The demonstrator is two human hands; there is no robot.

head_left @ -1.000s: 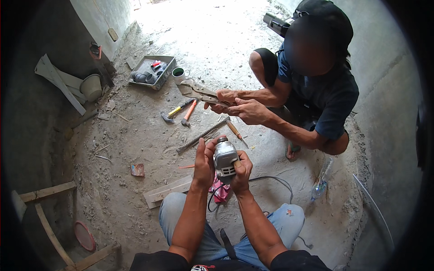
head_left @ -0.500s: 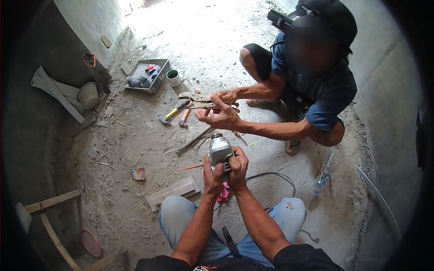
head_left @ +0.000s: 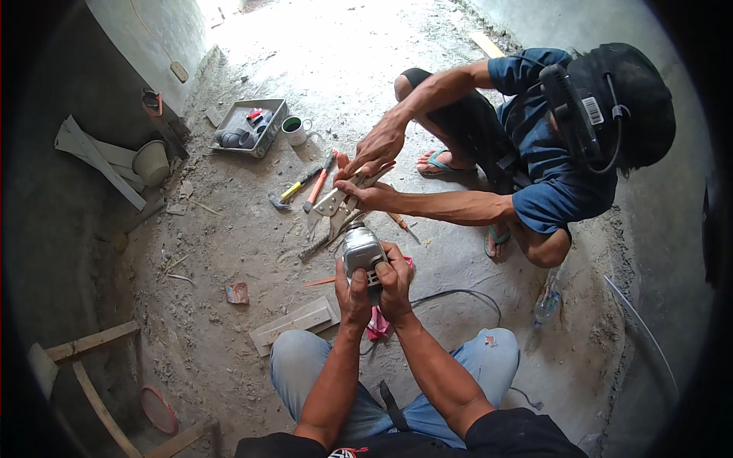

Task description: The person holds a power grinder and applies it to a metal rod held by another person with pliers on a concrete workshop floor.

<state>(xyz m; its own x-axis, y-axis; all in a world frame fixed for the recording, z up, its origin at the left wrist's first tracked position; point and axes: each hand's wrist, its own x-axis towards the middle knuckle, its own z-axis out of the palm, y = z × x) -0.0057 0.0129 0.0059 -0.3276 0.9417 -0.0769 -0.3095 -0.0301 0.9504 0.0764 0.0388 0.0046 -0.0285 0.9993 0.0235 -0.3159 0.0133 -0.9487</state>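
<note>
Between my knees, above the floor, both my hands hold a power tool [head_left: 362,249] with a silver metal housing, a dark body and a round nose pointing away from me. My left hand [head_left: 353,296] is closed round its left side, thumb on the back. My right hand [head_left: 395,284] wraps the right side, thumb also on top. Across from me a squatting co-worker [head_left: 546,145] grips a pair of locking pliers [head_left: 333,201] with both hands. The pliers' jaws hang just beyond the tool's nose; whether they touch it I cannot tell.
Two hammers [head_left: 294,188], a grey tray [head_left: 276,130] of small parts and a mug [head_left: 295,131] lie ahead. A wooden float [head_left: 294,324] rests by my left knee, a pink cloth [head_left: 377,324] under my hands. A cable [head_left: 458,291] and plastic bottle [head_left: 547,305] are right.
The co-worker has leaned back to the right and turned the pliers, whose jaws now point down toward the tool. My hands have shifted the tool slightly left and down.
</note>
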